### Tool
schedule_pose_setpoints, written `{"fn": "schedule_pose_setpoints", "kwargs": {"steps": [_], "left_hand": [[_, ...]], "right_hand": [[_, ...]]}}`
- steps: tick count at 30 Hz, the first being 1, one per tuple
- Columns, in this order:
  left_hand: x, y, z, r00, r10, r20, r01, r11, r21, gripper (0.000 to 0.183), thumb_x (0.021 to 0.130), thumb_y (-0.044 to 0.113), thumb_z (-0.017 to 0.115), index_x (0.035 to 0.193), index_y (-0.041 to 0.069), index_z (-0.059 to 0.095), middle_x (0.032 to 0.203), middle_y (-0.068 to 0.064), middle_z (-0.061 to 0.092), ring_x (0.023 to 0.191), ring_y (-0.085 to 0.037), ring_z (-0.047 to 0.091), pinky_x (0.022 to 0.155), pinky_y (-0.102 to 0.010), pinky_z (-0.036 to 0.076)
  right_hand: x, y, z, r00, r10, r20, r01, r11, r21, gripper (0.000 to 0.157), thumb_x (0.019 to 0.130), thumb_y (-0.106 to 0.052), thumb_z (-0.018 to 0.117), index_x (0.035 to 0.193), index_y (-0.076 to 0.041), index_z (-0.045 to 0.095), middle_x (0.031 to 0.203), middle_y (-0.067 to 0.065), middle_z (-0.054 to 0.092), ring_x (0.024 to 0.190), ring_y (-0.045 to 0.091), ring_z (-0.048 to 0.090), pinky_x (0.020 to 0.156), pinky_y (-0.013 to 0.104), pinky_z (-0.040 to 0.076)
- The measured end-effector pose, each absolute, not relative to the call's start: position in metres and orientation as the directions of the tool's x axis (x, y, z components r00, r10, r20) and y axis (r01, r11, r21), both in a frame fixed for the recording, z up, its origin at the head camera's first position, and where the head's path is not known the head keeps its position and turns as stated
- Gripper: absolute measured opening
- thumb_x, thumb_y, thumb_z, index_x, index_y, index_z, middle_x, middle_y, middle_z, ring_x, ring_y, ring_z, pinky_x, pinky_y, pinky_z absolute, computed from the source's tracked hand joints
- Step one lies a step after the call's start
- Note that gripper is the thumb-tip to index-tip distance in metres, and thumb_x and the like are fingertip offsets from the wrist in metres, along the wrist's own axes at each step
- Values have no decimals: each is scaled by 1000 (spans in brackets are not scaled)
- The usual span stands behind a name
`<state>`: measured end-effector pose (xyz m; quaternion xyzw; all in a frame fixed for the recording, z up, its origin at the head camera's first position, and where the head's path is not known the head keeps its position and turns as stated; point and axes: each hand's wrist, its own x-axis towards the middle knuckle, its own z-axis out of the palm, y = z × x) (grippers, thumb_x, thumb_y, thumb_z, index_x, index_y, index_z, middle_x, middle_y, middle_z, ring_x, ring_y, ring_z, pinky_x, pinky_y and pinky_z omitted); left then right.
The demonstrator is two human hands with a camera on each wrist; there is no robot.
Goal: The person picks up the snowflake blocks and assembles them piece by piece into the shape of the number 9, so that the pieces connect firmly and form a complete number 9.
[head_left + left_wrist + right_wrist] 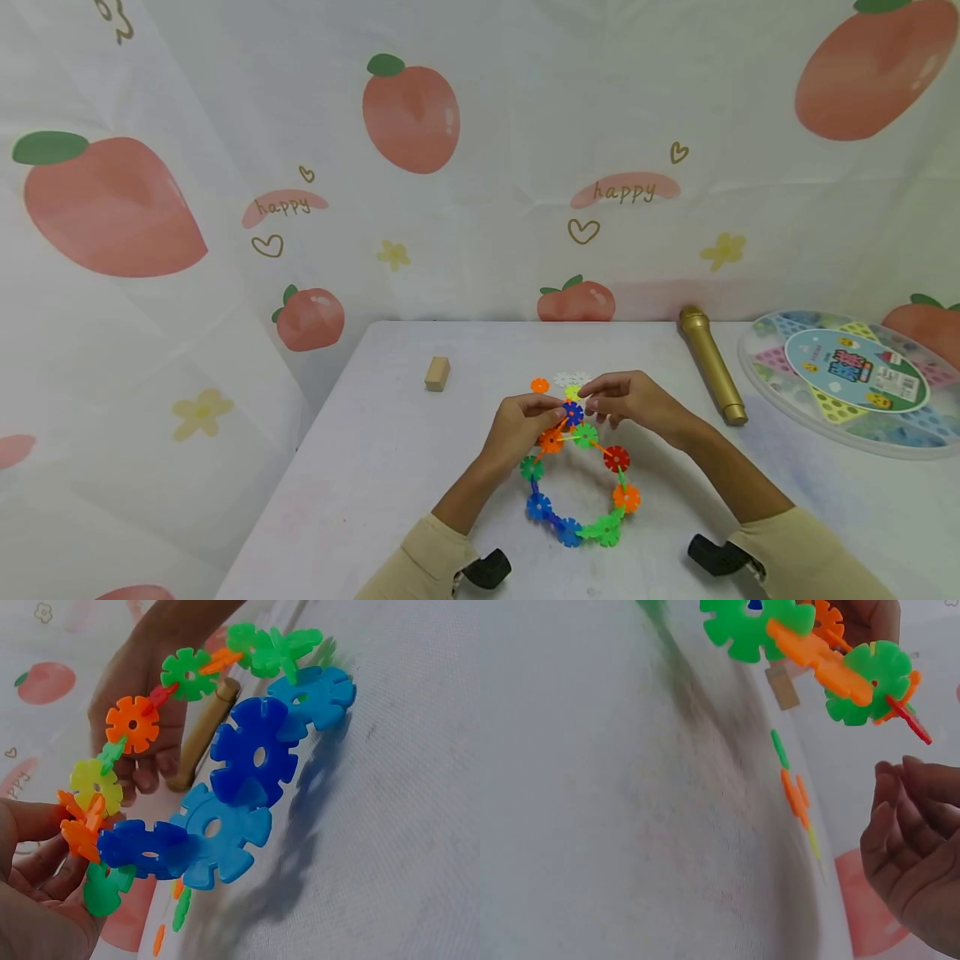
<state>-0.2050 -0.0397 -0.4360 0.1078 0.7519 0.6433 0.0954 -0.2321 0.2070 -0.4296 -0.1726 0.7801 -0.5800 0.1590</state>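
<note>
A ring of slotted plastic snowflake discs [570, 533] in blue, green, orange, red and yellow is linked edge to edge. My left hand [517, 429] holds its far left part up; in the left wrist view, thumb and fingers pinch an orange disc [82, 823] next to a yellow one [96, 787]. Close by on the right, my right hand [637, 404] has loosely bent fingers. In the right wrist view that hand [915, 840] stands a little apart from a red disc [911, 720] of the ring, with nothing seen between its fingertips.
Behind the hands lie a loose orange disc [539, 385] and pale white discs [562, 380]. A wooden block [437, 374] stands at the back left of the white table [360, 467]. To the right are a gold microphone-shaped stick [708, 362] and a round, clear-lidded case [780, 400].
</note>
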Motion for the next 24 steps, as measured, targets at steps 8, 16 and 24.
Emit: {"fn": "schedule_pose_setpoints", "kwargs": {"steps": [8,16,24], "left_hand": [[-203,-41,-433,-964,264,-33,7,148,989,20,100,23,75,111,7,81,99,-4,79,79,-11,68,65,-21,56],[-202,-42,-432,-965,251,-70,-33,152,988,19,101,24,75,113,10,80,100,-2,78,81,-11,68,61,-22,57],[-202,-43,-437,-966,253,-58,-22,140,990,19,101,20,73,116,11,81,102,-3,78,82,-10,68,67,-20,56]], "right_hand": [[-246,208,-437,-931,-362,-32,-122,394,-911,35,100,-17,72,128,3,71,115,18,75,92,32,68,76,35,62],[-264,206,-442,-942,-335,2,-159,441,-883,34,99,-8,70,131,4,69,116,21,73,95,28,71,76,33,62],[-276,202,-445,-954,-299,-19,-139,498,-856,36,101,-10,70,134,3,67,124,22,71,99,26,71,81,35,63]]}}
